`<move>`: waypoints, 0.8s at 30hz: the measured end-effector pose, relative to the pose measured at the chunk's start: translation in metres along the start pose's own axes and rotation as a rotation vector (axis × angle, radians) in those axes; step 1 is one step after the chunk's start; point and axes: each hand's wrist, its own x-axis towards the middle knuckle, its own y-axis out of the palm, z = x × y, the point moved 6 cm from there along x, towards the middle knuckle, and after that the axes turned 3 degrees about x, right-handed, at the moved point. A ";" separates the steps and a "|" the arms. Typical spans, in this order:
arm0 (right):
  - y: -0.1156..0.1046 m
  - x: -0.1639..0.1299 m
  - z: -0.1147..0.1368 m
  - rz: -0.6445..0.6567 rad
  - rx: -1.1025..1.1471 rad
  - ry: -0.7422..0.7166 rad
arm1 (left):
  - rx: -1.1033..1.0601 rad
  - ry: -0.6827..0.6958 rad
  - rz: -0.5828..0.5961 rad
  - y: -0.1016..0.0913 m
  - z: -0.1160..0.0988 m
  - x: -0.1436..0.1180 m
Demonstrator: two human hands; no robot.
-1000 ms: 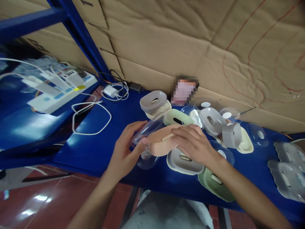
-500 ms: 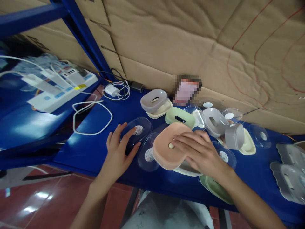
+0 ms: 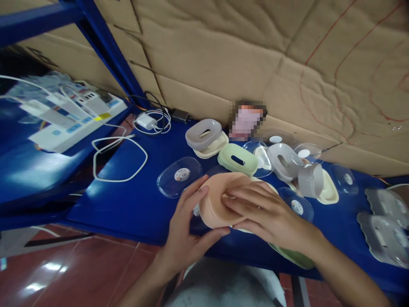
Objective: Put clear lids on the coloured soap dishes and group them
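Observation:
A peach-coloured oval soap-box part (image 3: 220, 200) is held tilted above the blue table (image 3: 134, 200) between both hands. My left hand (image 3: 188, 232) grips its left edge from below, thumb under it. My right hand (image 3: 262, 211) lies over its top and right side, fingers spread. A clear oval lid with a round sticker (image 3: 179, 176) rests on the table just left of the hands. Another clear lid sits partly hidden under the peach part.
Grey (image 3: 203, 134), green (image 3: 237, 158) and cream soap-box parts and clear lids (image 3: 295, 204) crowd the table's right half. More grey parts (image 3: 385, 230) lie far right. A white charger and cables (image 3: 148, 122) lie at the back left, by a cardboard wall (image 3: 255, 55).
My left hand let go of the clear lid, which now lies on the table, and moved right onto the peach part. Both hands lifted and tilted that part toward me.

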 end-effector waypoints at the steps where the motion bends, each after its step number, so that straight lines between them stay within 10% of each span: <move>1: -0.002 -0.002 -0.006 0.005 0.073 0.016 | -0.023 -0.015 0.015 0.002 0.004 0.001; 5: -0.010 -0.011 -0.028 -0.036 0.192 0.071 | 0.016 -0.046 0.052 0.013 0.015 0.004; 14: -0.031 -0.032 -0.049 -0.195 -0.379 0.144 | 0.488 0.037 0.034 0.025 0.011 0.016; 21: -0.076 -0.158 0.002 -0.463 -0.382 0.487 | 0.518 0.159 0.025 0.023 -0.012 0.002; 24: -0.036 -0.199 0.010 -0.175 -0.354 0.557 | 0.515 0.295 0.005 0.021 -0.021 -0.003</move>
